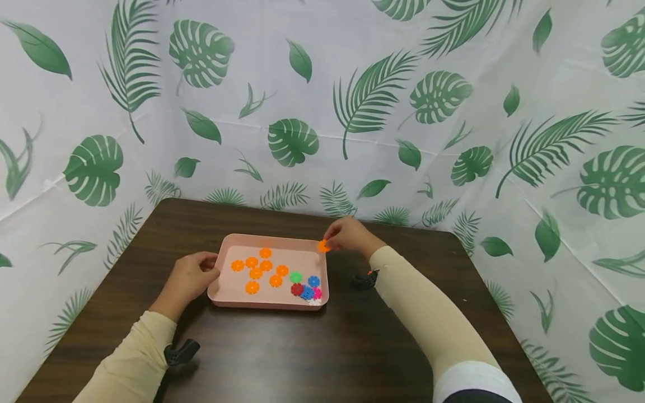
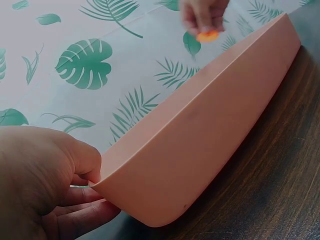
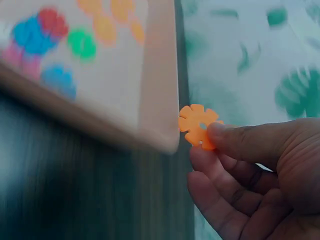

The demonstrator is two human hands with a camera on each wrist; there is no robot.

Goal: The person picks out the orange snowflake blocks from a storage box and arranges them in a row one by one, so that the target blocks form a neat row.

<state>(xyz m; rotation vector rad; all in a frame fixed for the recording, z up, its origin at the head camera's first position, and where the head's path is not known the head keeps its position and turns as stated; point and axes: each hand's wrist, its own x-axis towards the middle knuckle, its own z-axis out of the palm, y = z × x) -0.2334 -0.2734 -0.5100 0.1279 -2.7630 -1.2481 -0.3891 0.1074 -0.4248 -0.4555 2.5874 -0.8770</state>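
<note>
A pink tray (image 1: 237, 304) lies on the table, with my left hand (image 1: 190, 278) at its left end. In the left wrist view, the thumb and fingers of that hand (image 2: 55, 180) pinch the tray's rim (image 2: 145, 142) near a corner. My right hand (image 1: 351, 235) is at the tray's far right corner. Between its thumb and fingers it pinches an orange flower-shaped disc (image 3: 199, 125), a notched plastic piece with a small hole in the middle. Several like orange discs (image 1: 256, 273) lie spread over the tray's left and middle.
Toward the tray's near right corner sit a green disc (image 1: 295, 277), a red disc (image 1: 297, 289), blue discs (image 1: 314, 281), a pink disc (image 1: 317, 293) and white pieces (image 1: 314, 302). The dark wooden table (image 1: 282, 352) backs onto a leaf-print cloth (image 1: 302, 184).
</note>
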